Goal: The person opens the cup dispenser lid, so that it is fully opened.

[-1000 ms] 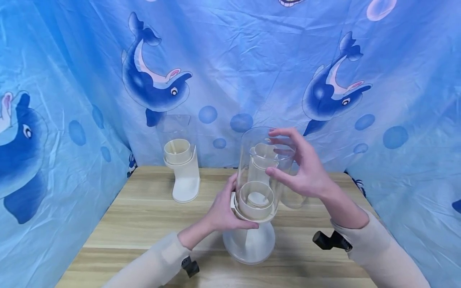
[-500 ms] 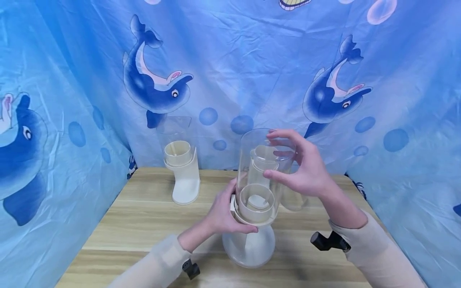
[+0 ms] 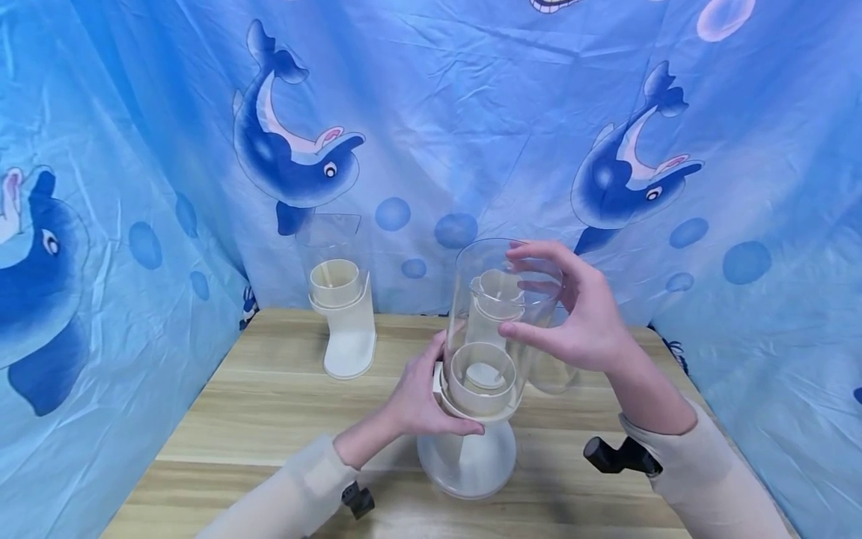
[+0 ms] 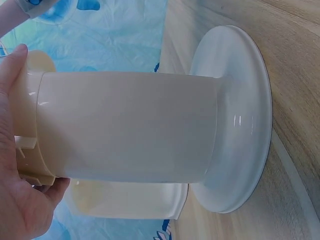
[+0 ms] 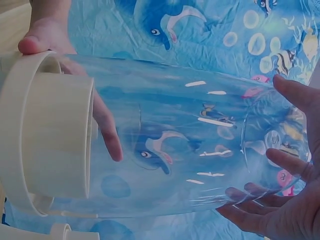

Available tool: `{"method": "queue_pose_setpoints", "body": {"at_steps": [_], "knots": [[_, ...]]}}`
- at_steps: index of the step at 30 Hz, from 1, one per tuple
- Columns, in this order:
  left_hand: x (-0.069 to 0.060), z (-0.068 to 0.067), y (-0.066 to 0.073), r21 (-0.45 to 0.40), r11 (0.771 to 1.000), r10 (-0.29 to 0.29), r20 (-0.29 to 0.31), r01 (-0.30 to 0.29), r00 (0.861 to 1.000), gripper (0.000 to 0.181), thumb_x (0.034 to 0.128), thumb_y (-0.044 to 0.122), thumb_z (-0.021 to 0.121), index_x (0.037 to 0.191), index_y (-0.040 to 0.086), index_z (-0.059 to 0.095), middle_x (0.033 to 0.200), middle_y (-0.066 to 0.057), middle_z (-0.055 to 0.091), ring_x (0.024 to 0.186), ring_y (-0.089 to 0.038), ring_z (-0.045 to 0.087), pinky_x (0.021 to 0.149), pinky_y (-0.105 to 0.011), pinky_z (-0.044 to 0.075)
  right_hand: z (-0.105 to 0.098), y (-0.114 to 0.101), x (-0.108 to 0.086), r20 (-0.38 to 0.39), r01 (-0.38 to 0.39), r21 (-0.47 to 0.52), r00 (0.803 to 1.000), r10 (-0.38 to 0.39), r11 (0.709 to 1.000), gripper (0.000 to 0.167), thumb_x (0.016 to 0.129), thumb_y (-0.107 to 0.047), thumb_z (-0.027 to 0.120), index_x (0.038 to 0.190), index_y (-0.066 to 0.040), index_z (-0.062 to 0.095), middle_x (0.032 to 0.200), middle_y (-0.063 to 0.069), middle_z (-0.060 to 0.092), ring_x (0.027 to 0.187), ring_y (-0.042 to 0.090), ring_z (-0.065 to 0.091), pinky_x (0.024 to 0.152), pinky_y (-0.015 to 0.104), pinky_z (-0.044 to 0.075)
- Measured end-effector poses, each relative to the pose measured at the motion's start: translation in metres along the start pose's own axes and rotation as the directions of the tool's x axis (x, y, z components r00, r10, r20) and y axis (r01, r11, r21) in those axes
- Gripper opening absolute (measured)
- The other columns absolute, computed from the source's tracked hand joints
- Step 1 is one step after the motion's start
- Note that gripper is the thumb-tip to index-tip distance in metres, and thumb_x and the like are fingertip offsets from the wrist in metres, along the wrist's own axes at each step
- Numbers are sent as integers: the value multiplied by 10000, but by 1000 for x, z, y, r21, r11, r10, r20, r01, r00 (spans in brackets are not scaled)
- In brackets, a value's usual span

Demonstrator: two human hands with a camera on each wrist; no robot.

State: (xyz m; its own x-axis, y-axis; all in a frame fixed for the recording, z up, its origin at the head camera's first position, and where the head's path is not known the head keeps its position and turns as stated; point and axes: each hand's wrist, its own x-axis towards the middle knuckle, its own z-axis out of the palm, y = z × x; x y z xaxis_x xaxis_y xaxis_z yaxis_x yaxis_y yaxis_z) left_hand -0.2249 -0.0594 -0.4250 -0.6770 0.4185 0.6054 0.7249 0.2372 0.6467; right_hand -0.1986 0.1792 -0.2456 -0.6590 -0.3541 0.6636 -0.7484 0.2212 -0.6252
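Note:
In the head view a clear cylinder stands upright around a cream inner ring, on a white stand with a wide round foot. My left hand grips the cream collar at the cylinder's lower end, thumb in front. The left wrist view shows the stand's smooth white column below that hand. Near the cylinder's upper end, my right hand holds it with curved fingers and thumb. The right wrist view shows these fingers around the clear wall; some fingertips are seen through it.
At the back left stands a cream holder with a clear upper part. A similar cream holder shows through the cylinder. Behind my right hand is a clear rounded piece. Printed blue cloth surrounds the wooden table.
The view shifts slightly. Both hands keep their holds on the collar and the cylinder, and the stand stays in place.

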Motion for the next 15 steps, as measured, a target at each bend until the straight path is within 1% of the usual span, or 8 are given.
{"method": "queue_pose_setpoints", "body": {"at_steps": [3, 6, 8, 11, 13, 15], "knots": [[0, 0, 0, -3, 1000, 9, 1, -9, 1000, 1386, 512, 400, 1063, 1651, 216, 294, 1249, -2, 734, 1123, -156, 697, 972, -387, 586, -1, 0, 0, -3, 9, 0, 1000, -9, 1000, 791, 662, 147, 916, 1383, -9, 631, 1428, 29, 639, 1280, 172, 659, 1002, 294, 615], [0, 0, 0, -1, 1000, 9, 4, -9, 1000, 1386, 517, 405, 1062, 1653, 254, 283, 1254, 3, 734, 1127, -160, 696, 977, -379, 582, -2, 1, 2, -5, 6, -6, 1000, -6, 1000, 776, 665, 142, 912, 1377, -1, 636, 1420, 72, 647, 1272, 148, 668, 995, 286, 617], [1, -1, 0, 3, 1000, 6, 4, -6, 1000, 1383, 515, 403, 1062, 1650, 270, 283, 1284, 19, 725, 1157, -163, 693, 1000, -382, 579, -4, 3, 3, -5, -12, -1, 1000, 12, 1000, 761, 682, 134, 907, 1380, -7, 638, 1424, 122, 642, 1276, 122, 671, 995, 284, 616], [1, -1, 0, 2, 1000, 2, 5, -2, 1000, 1382, 512, 393, 1065, 1649, 239, 293, 1344, 25, 708, 1213, -171, 683, 1043, -402, 571, -5, 4, 6, -6, -48, 10, 999, 48, 999, 745, 711, 122, 895, 1394, -22, 635, 1439, 139, 632, 1282, 94, 673, 998, 292, 615], [0, -1, -1, -2, 1000, -6, 7, 6, 1000, 1387, 510, 385, 1067, 1650, 223, 294, 1386, 27, 690, 1251, -173, 670, 1071, -412, 562, -6, 5, 7, -5, -63, 21, 998, 63, 998, 741, 721, 118, 893, 1399, -25, 633, 1445, 113, 631, 1287, 88, 672, 998, 296, 615], [0, -1, -1, -10, 1000, -7, 8, 7, 1000, 1389, 511, 376, 1069, 1651, 209, 293, 1392, 21, 687, 1253, -180, 671, 1074, -414, 562, -6, 6, 8, -3, -64, 26, 998, 64, 998, 744, 716, 119, 896, 1397, -21, 633, 1440, 62, 637, 1284, 93, 674, 999, 284, 612]]}}
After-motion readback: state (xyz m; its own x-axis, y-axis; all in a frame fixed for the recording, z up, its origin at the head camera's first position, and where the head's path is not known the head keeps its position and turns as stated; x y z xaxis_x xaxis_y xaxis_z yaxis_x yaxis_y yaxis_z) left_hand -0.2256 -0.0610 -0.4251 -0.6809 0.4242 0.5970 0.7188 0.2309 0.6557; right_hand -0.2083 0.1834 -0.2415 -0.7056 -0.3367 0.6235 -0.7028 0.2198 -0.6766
